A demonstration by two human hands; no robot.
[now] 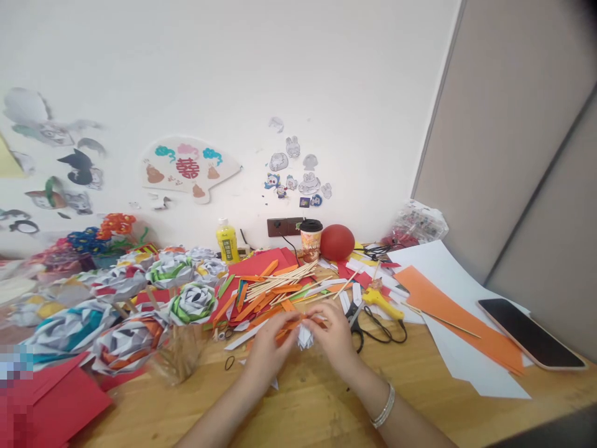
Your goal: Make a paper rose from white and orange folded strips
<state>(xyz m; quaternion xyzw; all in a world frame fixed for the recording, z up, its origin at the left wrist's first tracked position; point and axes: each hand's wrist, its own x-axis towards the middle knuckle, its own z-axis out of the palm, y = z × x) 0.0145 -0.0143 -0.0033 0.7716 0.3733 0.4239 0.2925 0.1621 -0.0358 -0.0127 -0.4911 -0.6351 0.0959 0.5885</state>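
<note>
My left hand [267,346] and my right hand [334,336] meet over the wooden table [308,404], fingers pinched on a small folded paper piece [304,333] of white and orange. Both hands grip it from opposite sides. A silver bracelet [385,406] sits on my right wrist. Just beyond the hands lies a heap of orange and red paper strips [261,298] and thin wooden sticks [280,281].
Several finished paper flowers [125,298] crowd the left. Black scissors [359,321] and a yellow glue gun [381,302] lie right of my hands. Orange and white sheets [457,317] and a phone [530,333] are far right. A yellow bottle [227,240], cup [310,239] and red balloon [336,241] stand by the wall.
</note>
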